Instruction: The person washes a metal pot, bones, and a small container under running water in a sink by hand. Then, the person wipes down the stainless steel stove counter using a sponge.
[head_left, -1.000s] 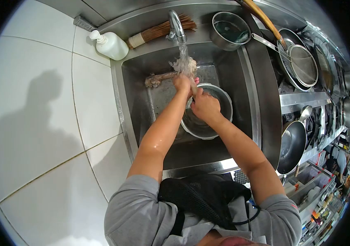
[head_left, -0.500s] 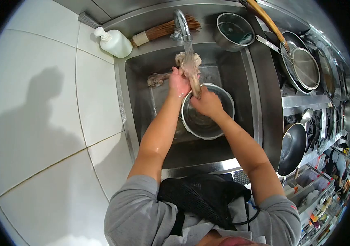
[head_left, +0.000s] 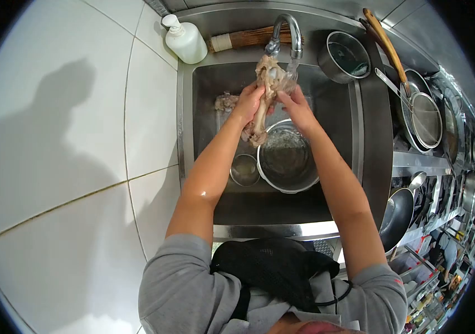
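Observation:
A large meaty bone (head_left: 272, 78) is held upright under the faucet (head_left: 287, 23), its knobby upper end beside the running water. My left hand (head_left: 249, 101) is closed round its shaft, thumb on top. From the other side, my right hand (head_left: 298, 111) grips near the upper end, its fingertips partly hidden behind the bone and water. The bone's lower end hangs at the rim of a metal pot (head_left: 282, 191) with water in it. Left of my left hand, a second meaty bone (head_left: 225, 102) lies in the sink (head_left: 204, 145), partly covered by the hand.
A small round bowl (head_left: 244, 170) sits beside the pot. Behind the sink are a white pump bottle (head_left: 185, 43), a bamboo brush (head_left: 254, 38) and a saucepan (head_left: 347, 57) with liquid. Strainers (head_left: 427, 119) and a frying pan (head_left: 396, 219) lie on the stove at right.
The bone has turned and moved nearer the faucet, its lower end now leftward. My left hand now grips the shaft; my right hand has shifted from the lower end to the upper end.

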`<state>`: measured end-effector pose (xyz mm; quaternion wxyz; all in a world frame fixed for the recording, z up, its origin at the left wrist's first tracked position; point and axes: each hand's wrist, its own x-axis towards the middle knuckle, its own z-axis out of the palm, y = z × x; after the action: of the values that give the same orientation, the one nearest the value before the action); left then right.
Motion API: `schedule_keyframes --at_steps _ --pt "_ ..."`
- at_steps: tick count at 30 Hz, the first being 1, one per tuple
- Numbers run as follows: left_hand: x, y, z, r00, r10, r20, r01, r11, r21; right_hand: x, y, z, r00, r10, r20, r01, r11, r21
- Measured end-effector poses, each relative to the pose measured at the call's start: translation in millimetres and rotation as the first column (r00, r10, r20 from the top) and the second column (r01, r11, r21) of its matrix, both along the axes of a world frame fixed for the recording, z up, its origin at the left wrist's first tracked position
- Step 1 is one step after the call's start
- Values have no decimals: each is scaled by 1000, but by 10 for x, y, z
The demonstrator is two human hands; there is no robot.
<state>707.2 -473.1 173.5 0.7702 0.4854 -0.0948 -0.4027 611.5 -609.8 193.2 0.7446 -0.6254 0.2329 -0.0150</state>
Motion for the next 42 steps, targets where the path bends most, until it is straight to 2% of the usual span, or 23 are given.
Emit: schedule_keyframes --at_steps 2,3,5,7,9,11,12,14,17,18,20,24,26,27,29,30,31,33,35,37,39,41,42 --pt "26 1 89 999 -37 5 37 999 38 294 31 -199 985 -155 70 167 959 -230" --pt "31 -3 136 998 -69 6 69 995 72 376 21 -208 985 -157 73 170 959 -229" --pt "-43 7 253 995 -101 15 99 991 94 485 33 -182 920 -303 250 381 840 -385" --pt "-20 46 251 991 -129 26 125 985 119 519 58 105 966 -228 118 253 925 -283" --pt "45 111 104 984 -143 -105 139 989 -50 473 67 76 988 -152 -11 149 976 -158" --pt "65 136 87 972 -147 -185 133 987 -87 452 94 -26 932 130 339 160 692 -704" --pt "35 139 139 983 -142 -115 141 990 -17 406 21 19 951 141 275 -20 916 -401" --pt "26 115 204 987 -161 26 158 983 98 376 48 44 952 67 300 61 916 -397" --pt "103 21 246 954 -300 13 292 937 192 406 -44 -56 970 -100 222 175 920 -352" --pt "149 -9 194 954 -300 15 292 937 190 387 -99 -60 967 -130 221 183 953 -240" --pt "188 -53 150 954 -291 -67 289 956 -45 299 -190 -43 962 -167 215 196 973 -121" --pt "163 -334 110 973 -227 -42 228 973 42 83 -340 52 961 -122 249 121 992 19" --pt "233 -519 -115 889 -190 417 137 979 153 40 -407 63 953 -151 264 148 988 29" --pt "184 -560 68 888 -197 415 145 978 153 17 -425 32 941 -193 278 190 981 38" --pt "147 -673 431 899 -348 265 237 897 373 -20 -433 37 925 -237 297 235 971 42" --pt "132 -733 456 897 -353 267 243 896 371 -74 -364 84 925 -300 232 270 951 152" --pt "110 -800 481 875 -330 355 176 898 403 -127 -307 134 921 -354 162 307 916 258" --pt "102 -883 389 844 -314 436 109 895 433 -230 -216 -56 963 -263 60 221 897 383" --pt "128 -906 238 939 -272 208 248 959 138 -326 -102 -224 986 -107 130 49 920 388" --pt "61 -849 114 929 -269 253 222 954 199 -360 -99 -285 989 -124 84 84 925 371" --pt "-136 -706 192 983 -123 135 118 992 45 -423 -140 -303 988 -147 40 123 928 352" --pt "-179 -569 133 978 -135 157 131 991 35 -522 -218 -304 999 35 38 -50 837 544" --pt "-264 -484 147 990 -137 40 132 987 90 -560 -172 -104 999 48 -22 -30 857 515"
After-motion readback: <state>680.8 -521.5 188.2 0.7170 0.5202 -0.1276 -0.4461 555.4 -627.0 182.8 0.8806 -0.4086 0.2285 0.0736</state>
